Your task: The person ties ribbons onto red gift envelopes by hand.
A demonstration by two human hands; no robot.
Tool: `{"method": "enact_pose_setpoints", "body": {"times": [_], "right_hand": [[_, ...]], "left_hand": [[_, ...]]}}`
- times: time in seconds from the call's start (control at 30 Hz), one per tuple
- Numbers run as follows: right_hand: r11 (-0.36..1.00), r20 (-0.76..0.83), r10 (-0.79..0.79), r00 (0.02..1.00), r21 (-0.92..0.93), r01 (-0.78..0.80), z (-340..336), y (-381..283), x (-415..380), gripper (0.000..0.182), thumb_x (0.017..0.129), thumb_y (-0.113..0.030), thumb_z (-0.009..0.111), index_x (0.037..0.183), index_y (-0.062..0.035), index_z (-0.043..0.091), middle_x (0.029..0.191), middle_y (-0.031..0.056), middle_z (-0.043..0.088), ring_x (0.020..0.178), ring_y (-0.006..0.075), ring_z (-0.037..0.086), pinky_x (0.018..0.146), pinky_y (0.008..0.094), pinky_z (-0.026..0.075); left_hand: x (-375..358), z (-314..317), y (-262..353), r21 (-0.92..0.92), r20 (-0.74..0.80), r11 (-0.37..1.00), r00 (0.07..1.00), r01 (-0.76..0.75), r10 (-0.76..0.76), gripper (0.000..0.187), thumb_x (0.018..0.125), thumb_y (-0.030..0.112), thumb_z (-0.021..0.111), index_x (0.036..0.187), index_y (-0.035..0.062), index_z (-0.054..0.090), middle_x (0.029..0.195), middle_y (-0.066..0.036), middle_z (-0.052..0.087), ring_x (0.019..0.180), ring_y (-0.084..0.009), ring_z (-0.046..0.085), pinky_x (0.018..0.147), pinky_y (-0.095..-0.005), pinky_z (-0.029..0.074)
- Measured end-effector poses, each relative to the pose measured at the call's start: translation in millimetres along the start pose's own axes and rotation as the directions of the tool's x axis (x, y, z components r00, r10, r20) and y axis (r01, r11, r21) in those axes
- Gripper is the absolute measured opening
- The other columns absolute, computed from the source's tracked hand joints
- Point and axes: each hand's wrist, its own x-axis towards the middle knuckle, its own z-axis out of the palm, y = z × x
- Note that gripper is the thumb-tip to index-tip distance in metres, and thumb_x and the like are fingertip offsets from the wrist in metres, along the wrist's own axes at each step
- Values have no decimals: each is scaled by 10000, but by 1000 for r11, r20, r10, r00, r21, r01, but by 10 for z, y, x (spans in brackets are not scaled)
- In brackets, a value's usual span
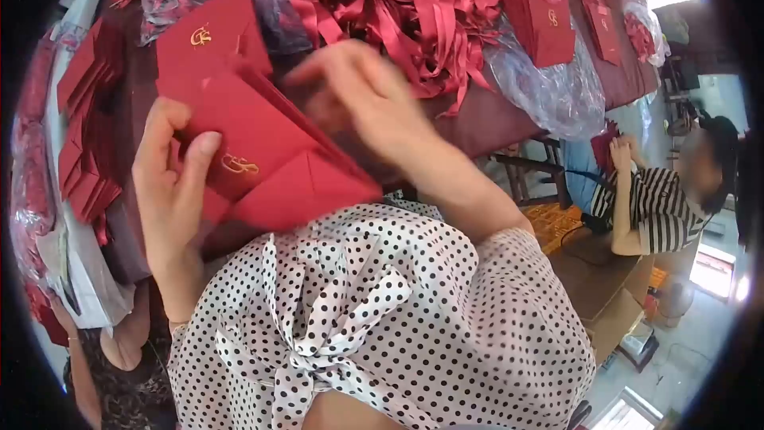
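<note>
Several flat red paper gift bags (263, 143) with a gold emblem are gripped along their left side by my left hand (167, 171), its thumb lying on the front one. They are held tilted just above my polka-dot blouse. My right hand (358, 91) is raised beside the upper right edge of these bags, smeared by motion. Whether its fingers hold anything cannot be made out. Behind the held bags, another red bag (211, 28) with the same gold emblem lies on the table.
A heap of red ribbons (390, 8) covers the far part of the dark-red table (485, 123). Stacked bags (541, 24) and clear plastic (549, 95) lie to its right. More stacks (83, 127) stand at left. A person in a striped shirt (668, 203) sits at right; another person's arm (127, 342) shows lower left.
</note>
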Motion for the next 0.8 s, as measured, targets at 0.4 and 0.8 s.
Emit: {"method": "enact_pose_setpoints", "body": {"times": [0.4, 0.8], "right_hand": [[-275, 232, -399, 887, -953, 126, -1408, -723, -882, 110, 764, -62, 690, 839, -2, 637, 835, 137, 604, 813, 329, 596, 725, 381, 480], [-180, 571, -525, 631, -799, 574, -69, -418, -251, 114, 777, -37, 681, 881, -55, 638, 832, 68, 615, 790, 239, 564, 718, 331, 444]], "left_hand": [[149, -183, -293, 35, 187, 988, 970, 154, -157, 169, 890, 107, 586, 952, -50, 605, 891, -158, 657, 828, -230, 638, 742, -308, 478], [7, -43, -556, -390, 407, 826, 881, 407, -241, 118, 925, 113, 571, 943, -3, 554, 822, 65, 495, 772, -17, 410, 680, -179, 364]]}}
